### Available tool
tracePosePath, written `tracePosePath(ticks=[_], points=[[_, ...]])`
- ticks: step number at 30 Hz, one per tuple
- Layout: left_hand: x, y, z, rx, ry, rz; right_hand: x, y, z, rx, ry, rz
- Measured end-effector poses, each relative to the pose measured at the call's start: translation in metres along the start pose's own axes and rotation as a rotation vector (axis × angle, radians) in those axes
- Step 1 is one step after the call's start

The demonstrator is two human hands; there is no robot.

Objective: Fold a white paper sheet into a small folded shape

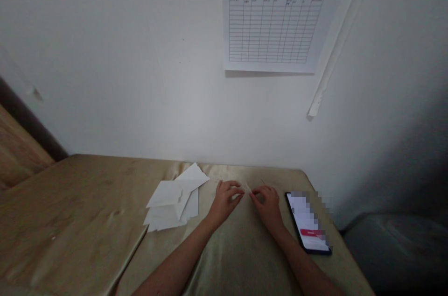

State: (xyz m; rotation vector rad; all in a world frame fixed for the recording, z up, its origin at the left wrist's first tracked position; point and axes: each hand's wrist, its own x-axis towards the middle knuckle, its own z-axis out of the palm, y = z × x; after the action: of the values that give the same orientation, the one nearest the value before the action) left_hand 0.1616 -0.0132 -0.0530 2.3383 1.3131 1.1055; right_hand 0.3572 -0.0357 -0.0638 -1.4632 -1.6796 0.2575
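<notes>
Over the middle of the covered surface, my left hand (227, 199) and my right hand (269, 202) face each other with a small gap between their fingertips. A small, thin whitish piece (248, 187), perhaps paper, stands up from the pinched thumb and fingers of my right hand. My left hand is also closed in a pinch; what it holds, if anything, is too small to make out. Left of my left hand lies a loose, overlapping pile of white paper pieces (164, 193), some with torn edges.
A smartphone (303, 214) with a lit screen lies right of my right hand. The shiny tan cover (87, 221) has a seam at left. Behind rises a white wall (140, 76) bearing a printed table sheet (273, 66). Dark fabric (395, 244) lies at lower right.
</notes>
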Motion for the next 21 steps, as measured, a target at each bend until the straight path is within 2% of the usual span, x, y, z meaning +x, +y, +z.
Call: tracePosePath(ticks=[5,10,15,21], points=[[-0.0010,-0.0013,0.0029,-0.001,-0.008,0.027,-0.0013,-0.0008,0.0026,0.004,0.022,-0.005],[-0.0017,0.0036,0.0010,-0.008,-0.053,0.014,-0.0012,-0.0062,-0.0013,0.025,-0.025,-0.033],[-0.0021,0.0063,0.0002,-0.002,-0.097,0.005,-0.0015,-0.0072,-0.0022,0.056,-0.050,0.019],[-0.0013,0.0044,0.0019,-0.042,-0.079,-0.028,-0.0028,-0.0073,-0.0003,0.085,-0.086,0.037]])
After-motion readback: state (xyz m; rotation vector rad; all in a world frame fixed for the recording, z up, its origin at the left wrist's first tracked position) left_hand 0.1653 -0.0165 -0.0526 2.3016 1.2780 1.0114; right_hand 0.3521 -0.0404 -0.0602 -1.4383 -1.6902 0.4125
